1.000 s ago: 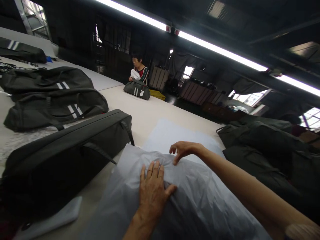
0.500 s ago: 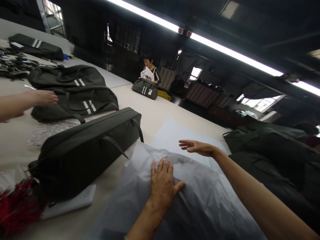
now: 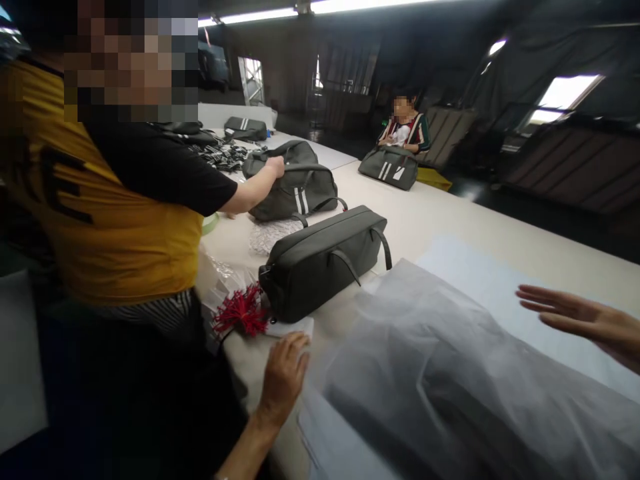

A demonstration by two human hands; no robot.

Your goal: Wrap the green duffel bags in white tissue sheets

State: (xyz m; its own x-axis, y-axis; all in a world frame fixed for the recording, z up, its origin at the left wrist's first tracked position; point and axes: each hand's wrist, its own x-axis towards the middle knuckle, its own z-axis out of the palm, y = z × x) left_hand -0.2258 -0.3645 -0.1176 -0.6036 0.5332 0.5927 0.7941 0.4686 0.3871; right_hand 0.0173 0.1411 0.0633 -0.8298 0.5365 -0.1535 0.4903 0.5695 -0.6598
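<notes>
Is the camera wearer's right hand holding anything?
No: the right hand has its fingers stretched out, no object showing in them, seen against the pale blue sheet.

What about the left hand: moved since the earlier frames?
Yes: left hand moved leftward off the grey plastic, toward the near end of the closest dark bag.

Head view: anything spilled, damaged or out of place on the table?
No clear spill or damage. Most untidy: the red strands, splayed in a tangle near the edge of the table, beside a dark bag.
</notes>
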